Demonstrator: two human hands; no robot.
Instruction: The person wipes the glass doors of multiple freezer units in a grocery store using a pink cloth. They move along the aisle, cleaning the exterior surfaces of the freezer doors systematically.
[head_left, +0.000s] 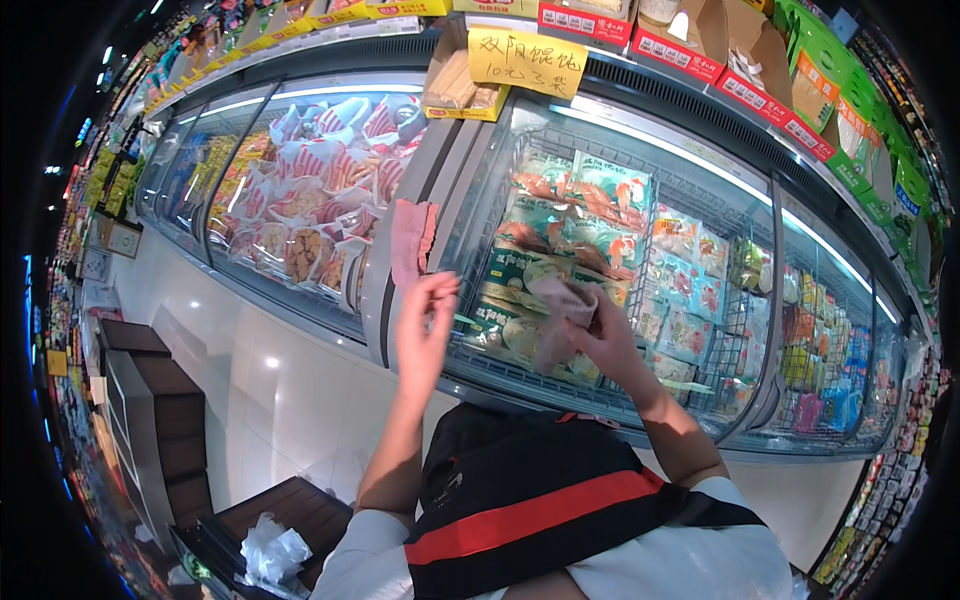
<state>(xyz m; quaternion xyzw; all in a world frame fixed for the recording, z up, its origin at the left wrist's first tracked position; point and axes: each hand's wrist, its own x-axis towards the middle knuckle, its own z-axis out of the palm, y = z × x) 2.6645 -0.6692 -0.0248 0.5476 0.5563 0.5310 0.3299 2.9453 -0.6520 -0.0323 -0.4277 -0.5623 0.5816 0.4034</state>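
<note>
My right hand (607, 341) grips a crumpled pale pinkish-grey cloth (564, 319), held above the glass lid of a chest freezer. To its left, my left hand (427, 304) is raised near the freezer's divider; its fingers are curled and it holds nothing that I can make out. A folded pink cloth (411, 240) lies on the grey divider (448, 187), just beyond my left fingertips. Beneath the glass are green frozen-food bags (517, 274) in a wire basket, with white bags (686, 334) to the right.
Bagged frozen meat (307, 195) fills the freezer at left. A yellow handwritten sign (527, 64) and a snack box (463, 86) stand at the divider's far end, below shelves of boxed goods (679, 56). At lower left are dark display stands (300, 517) and clear plastic bags (274, 551).
</note>
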